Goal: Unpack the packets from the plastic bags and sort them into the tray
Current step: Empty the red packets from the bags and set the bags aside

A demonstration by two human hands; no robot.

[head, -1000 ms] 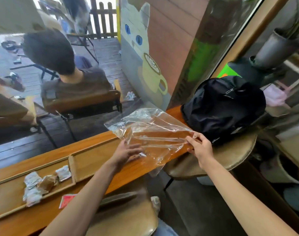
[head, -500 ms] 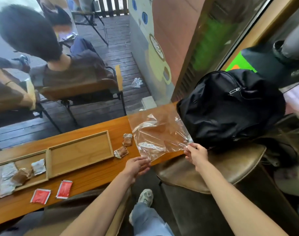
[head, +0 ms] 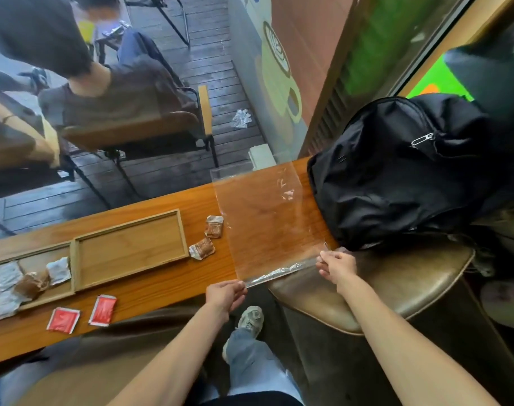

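While we flatten the emptied plastic bag on the tabletop, left hand and right hand each pinch a near corner — pulling it taut, apparently to clear it away.

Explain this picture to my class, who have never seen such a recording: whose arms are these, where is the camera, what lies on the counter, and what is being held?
There is no machine here. A person wears a camera on the head, looking down at their own bare arms. The left hand and right hand each pinch a near corner of a clear plastic bag, stretched flat on the wooden counter. It looks empty. Left of it lies a wooden tray; its far-left compartment holds white and brown packets. Two brown packets and two red packets lie loose on the counter. A black backpack sits on a stool at the right.
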